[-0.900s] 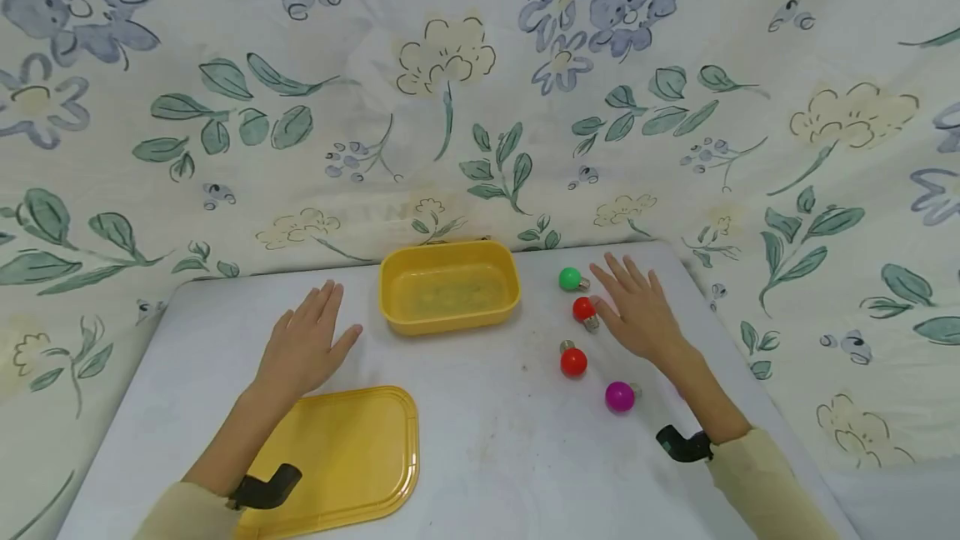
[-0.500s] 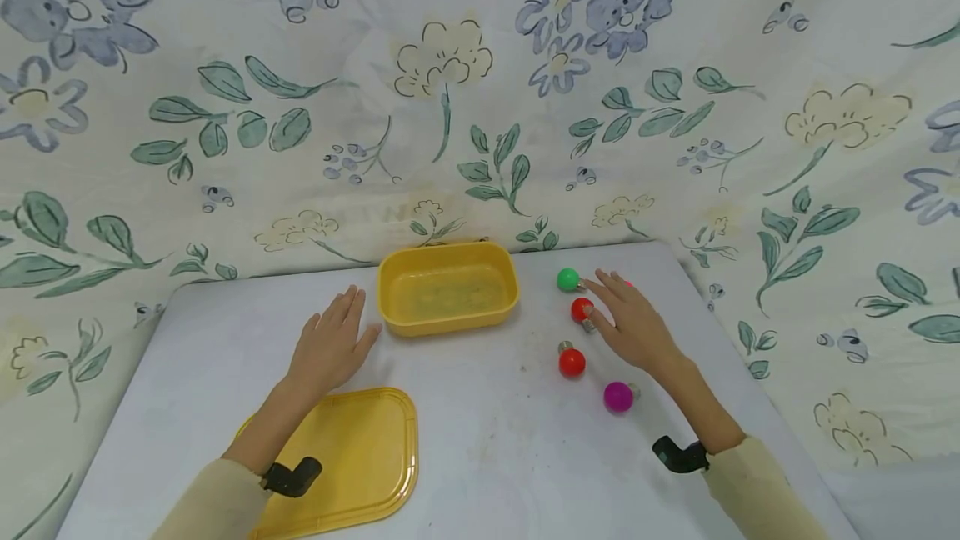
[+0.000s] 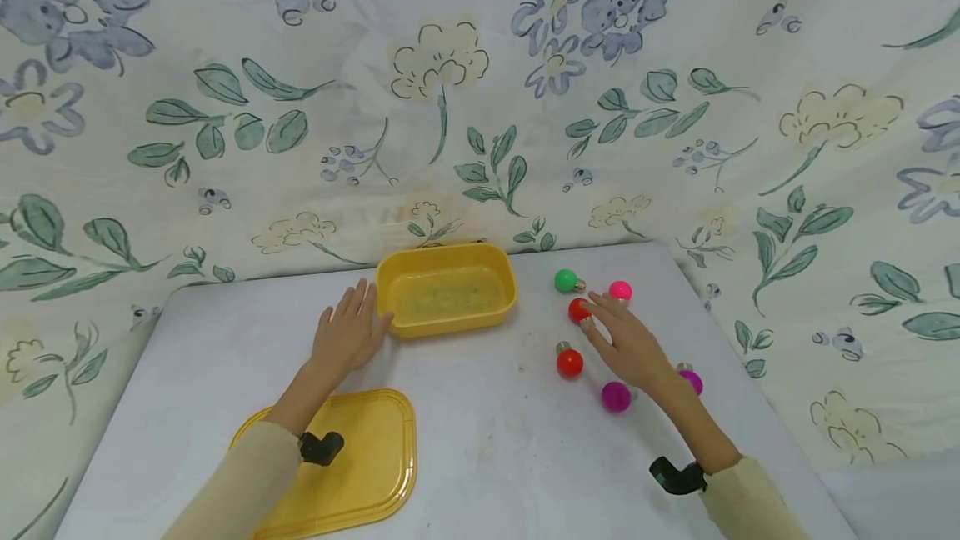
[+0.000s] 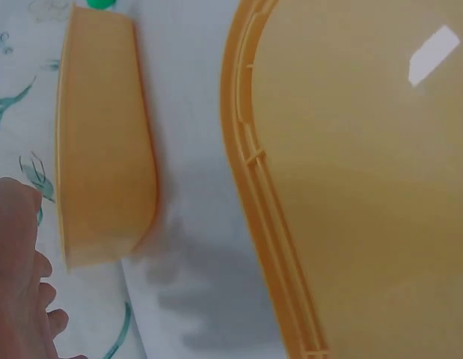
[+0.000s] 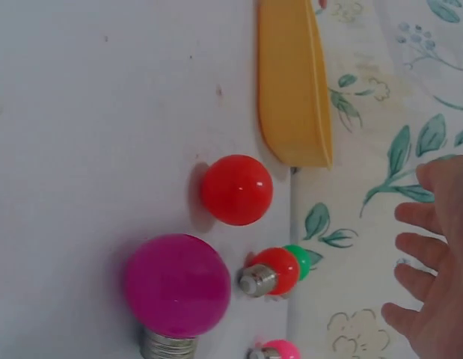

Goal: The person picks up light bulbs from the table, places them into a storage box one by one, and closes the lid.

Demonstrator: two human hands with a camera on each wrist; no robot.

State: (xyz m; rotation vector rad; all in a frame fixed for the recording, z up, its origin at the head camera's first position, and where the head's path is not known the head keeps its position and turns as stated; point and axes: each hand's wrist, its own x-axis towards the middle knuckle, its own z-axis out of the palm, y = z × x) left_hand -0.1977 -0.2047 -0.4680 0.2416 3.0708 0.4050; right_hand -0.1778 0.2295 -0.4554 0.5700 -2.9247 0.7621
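My left hand is held with straight fingers at the left end of a yellow plastic tub. In the left wrist view its fingers show beside the tub's end. My right hand hovers, fingers extended and holding nothing, over several coloured light bulbs. Nearest to it is a red bulb, partly covered by the fingers in the head view. Around it lie a green bulb, a pink bulb, a second red bulb and a purple bulb. Another purple bulb is partly behind the right forearm.
A yellow lid, flat with a raised rim, lies at the front left under the left forearm. The white table ends at a flower-printed cloth behind the tub.
My left hand has moved right and slightly forward, up to the tub. The right hand has drawn back a little, uncovering the pink bulb and the far purple bulb. The bulbs lie still.
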